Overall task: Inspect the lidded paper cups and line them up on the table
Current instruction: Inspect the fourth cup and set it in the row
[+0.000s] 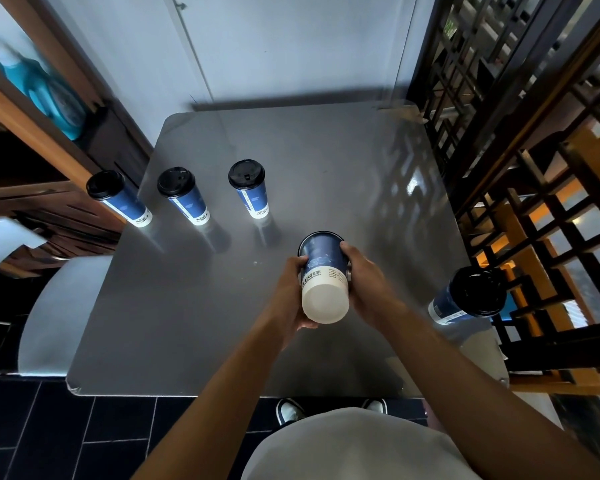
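Both hands hold one paper cup (323, 271) above the middle of the grey metal desk (194, 306). The cup is tipped over so that its white bottom faces the camera and its lidded end points away; only a dark rim of the lid shows at the far end. The left hand (291, 296) is wrapped around the cup's left side, fingers curled under the lower edge near the base. The right hand (364, 282) is closed on the right side, with its fingertips (343, 245) reaching up toward the lid end. The cup is blue with a white band and some print near the base; the print is too small to read.

Three more cups stand upright in a row on the far left part of the desk, each blue with a black lid: the left cup (118, 199) near the desk's left edge, the middle cup (184, 199) just beside it, and the right cup (250, 188) a little further apart. They do not touch one another.

A fifth cup (465, 296) stands near the right edge of the desk, well apart from the row; it is blurred, though it seems upright with its black lid on.

A dark wooden lattice screen (534, 168) runs along the right side of the desk.
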{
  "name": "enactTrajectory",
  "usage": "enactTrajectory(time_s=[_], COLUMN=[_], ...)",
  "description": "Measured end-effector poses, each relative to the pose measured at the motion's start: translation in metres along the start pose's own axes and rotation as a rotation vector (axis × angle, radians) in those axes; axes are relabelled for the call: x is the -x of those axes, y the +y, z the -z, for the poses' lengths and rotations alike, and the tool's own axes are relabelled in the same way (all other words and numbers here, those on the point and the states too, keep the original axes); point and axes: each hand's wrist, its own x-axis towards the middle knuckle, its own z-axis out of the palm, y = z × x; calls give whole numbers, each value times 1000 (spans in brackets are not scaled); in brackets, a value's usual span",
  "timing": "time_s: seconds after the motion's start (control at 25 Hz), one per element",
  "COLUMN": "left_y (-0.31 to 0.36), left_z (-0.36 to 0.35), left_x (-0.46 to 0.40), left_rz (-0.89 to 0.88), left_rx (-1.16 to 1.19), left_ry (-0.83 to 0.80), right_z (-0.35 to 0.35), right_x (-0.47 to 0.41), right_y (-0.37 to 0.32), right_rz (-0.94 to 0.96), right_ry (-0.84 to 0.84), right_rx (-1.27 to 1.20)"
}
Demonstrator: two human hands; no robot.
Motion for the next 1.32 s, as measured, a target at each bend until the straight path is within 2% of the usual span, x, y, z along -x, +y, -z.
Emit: enactTrajectory(time_s=[0.2,0.36,0.56,0.72,0.92,1.12,1.32], left_y=[-2,3,11,9,10,8,10], left_z=[1,0,3,1,0,6,1], left_x=[2,8,18,20,24,19,17], left_rz=[-44,-13,-46,-54,-38,-44,-43], left_rx=[-70,-108,161,218,138,-201,-164], left_ry=[57,-47,-100,-93,-108,-2,-44], right_z=[1,-1,-2,-5,-7,-2,1], right_x=[4,7,10,11,9,6,8], right_y=[3,3,0,-1,0,2,1], right_rz=[91,132,58,-12,23,116,173], right_ry=[18,-5,-39,-50,-2,-22,-8], right_rx=[172,209,24,-50,23,158,238])
